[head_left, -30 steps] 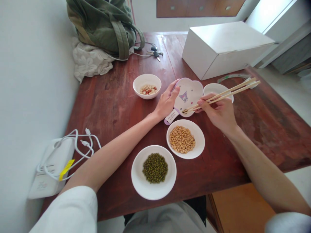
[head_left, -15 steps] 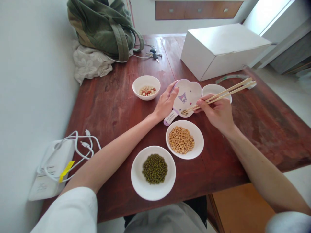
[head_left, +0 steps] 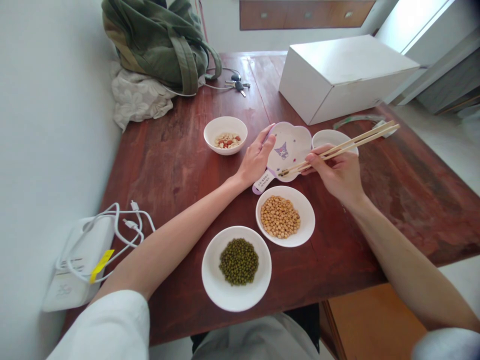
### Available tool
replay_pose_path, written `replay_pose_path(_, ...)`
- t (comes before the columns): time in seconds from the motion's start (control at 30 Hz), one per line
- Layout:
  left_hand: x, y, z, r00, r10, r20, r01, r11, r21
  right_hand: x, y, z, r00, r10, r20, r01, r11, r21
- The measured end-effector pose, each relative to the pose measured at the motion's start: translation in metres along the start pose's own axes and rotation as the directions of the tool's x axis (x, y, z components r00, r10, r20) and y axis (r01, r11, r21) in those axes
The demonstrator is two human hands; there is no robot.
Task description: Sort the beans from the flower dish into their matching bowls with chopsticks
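My left hand [head_left: 257, 161] grips the left edge of a small flower-shaped melamine plate [head_left: 296, 142] printed with a purple cartoon character. The plate has a short tab at its lower left. My right hand [head_left: 335, 172] holds a pair of bamboo chopsticks [head_left: 341, 151], their tips resting over the plate near the tab. I cannot tell whether the tips hold anything. Just below stands a white plate of soybeans [head_left: 305, 215]. A white plate of mung beans [head_left: 217, 285] sits nearer me, and a white bowl of peanuts [head_left: 225, 120] sits left of my left hand.
A small white bowl [head_left: 330, 136] stands behind the chopsticks on the reddish wooden table [head_left: 168, 200]. A white box [head_left: 337, 82] lies at the back. A green bag [head_left: 161, 42], cloth and keys [head_left: 237, 85] lie back left. A white device with cables [head_left: 78, 262] sits near the wall.
The upper ends of the chopsticks have swung slightly right, while their tips stay over the plate near the tab. Both hands keep their hold.
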State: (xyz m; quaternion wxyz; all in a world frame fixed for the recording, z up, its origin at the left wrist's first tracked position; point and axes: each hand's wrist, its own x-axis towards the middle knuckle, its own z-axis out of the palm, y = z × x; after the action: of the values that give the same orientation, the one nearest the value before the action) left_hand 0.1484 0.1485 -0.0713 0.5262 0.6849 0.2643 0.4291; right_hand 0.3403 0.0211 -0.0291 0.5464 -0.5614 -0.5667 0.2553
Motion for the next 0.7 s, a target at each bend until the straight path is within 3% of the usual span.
replay_pose_path(0.2,-0.0003,0.0012,0.0002,1.000,0.004,-0.003,-0.004,1.000,0.012,0.0022,-0.0012,-0.0036,0.998,0.012,-0.066,-0.010,1.000,0.027)
replay_pose_path(0.7,-0.0006,-0.0001,0.0011,1.000,-0.021,-0.007,0.020,1.000,-0.011,-0.0001,0.0045,0.0006,0.997,0.068,-0.036,-0.066,0.996,0.058)
